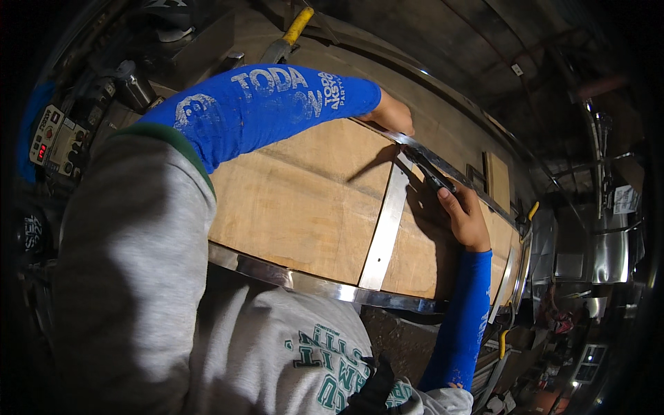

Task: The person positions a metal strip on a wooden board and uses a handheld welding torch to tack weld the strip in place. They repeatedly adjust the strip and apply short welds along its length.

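Observation:
A long wooden panel (297, 200) lies before me, with shiny metal rails along its near and far edges. A flat metal crossbar (384, 235) spans it from rail to rail. At the far rail (453, 178), near the crossbar's far end, my left hand (391, 115) is bent down with its fingers closed; what they hold is hidden. My right hand (467, 216) is closed around a slim black hand tool (430, 169). That tool slants toward the same joint, its tip near the far rail. Its exact kind is unclear.
Yellow-handled clamps stand at the far side (297, 28) and right end (532, 211). On the left are a steel tumbler (133, 84) and a control box with a lit red display (47, 142). Metal parts and clutter fill the right side. A wooden piece (496, 181) lies beyond the far rail.

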A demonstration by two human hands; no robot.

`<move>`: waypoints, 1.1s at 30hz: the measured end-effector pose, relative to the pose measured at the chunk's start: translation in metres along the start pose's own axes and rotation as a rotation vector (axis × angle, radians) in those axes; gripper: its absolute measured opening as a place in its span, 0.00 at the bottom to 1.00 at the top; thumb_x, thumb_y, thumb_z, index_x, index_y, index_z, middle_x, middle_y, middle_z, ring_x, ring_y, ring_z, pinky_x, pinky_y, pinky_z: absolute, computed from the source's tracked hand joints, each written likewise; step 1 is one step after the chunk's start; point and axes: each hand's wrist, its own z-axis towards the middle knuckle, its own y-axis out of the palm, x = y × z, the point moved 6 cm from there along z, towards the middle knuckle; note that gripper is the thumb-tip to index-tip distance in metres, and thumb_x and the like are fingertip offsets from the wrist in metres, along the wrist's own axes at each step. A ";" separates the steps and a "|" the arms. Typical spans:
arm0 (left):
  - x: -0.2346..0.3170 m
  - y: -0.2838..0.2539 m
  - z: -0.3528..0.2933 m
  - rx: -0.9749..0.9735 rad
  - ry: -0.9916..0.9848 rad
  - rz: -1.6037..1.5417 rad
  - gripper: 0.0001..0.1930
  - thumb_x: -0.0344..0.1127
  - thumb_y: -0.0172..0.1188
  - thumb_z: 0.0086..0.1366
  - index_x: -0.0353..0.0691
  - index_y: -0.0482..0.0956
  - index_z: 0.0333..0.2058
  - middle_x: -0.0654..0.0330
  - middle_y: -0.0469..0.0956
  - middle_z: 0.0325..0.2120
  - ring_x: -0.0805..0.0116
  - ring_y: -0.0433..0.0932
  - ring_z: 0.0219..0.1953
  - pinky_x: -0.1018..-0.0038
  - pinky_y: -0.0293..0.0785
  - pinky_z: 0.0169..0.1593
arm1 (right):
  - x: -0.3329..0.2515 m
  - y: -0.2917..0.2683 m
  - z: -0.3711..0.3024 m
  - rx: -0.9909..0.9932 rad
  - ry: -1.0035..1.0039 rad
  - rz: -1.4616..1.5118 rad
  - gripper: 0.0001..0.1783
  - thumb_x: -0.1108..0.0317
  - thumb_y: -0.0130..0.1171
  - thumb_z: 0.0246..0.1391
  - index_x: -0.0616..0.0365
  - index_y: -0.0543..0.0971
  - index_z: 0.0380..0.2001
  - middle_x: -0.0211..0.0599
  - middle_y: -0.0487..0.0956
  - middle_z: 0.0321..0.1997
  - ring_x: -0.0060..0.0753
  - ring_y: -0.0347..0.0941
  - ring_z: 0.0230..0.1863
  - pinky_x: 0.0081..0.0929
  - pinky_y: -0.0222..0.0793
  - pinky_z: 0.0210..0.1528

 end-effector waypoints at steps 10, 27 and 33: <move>-0.015 -0.020 -0.016 -0.252 -0.035 -0.270 0.41 0.68 0.62 0.68 0.30 0.78 0.58 0.53 0.80 0.45 0.67 0.77 0.48 0.75 0.72 0.50 | 0.002 0.001 0.002 -0.017 0.021 -0.011 0.23 0.55 0.59 0.72 0.62 0.74 0.28 0.26 0.65 0.23 0.20 0.57 0.29 0.26 0.54 0.31; -0.006 -0.007 -0.019 -0.308 0.171 -0.101 0.45 0.57 0.79 0.58 0.30 0.71 0.63 0.48 0.78 0.53 0.61 0.76 0.56 0.69 0.72 0.59 | 0.019 -0.004 -0.001 -0.064 0.187 -0.005 0.19 0.54 0.62 0.71 0.63 0.79 0.42 0.23 0.73 0.25 0.15 0.62 0.26 0.21 0.57 0.27; -0.003 -0.010 -0.022 -0.130 -0.052 -0.189 0.56 0.87 0.39 0.64 0.34 0.76 0.60 0.57 0.77 0.42 0.77 0.77 0.46 0.71 0.78 0.47 | 0.014 -0.011 -0.011 0.033 0.049 0.088 0.20 0.55 0.58 0.72 0.65 0.79 0.41 0.24 0.73 0.32 0.17 0.65 0.35 0.23 0.60 0.37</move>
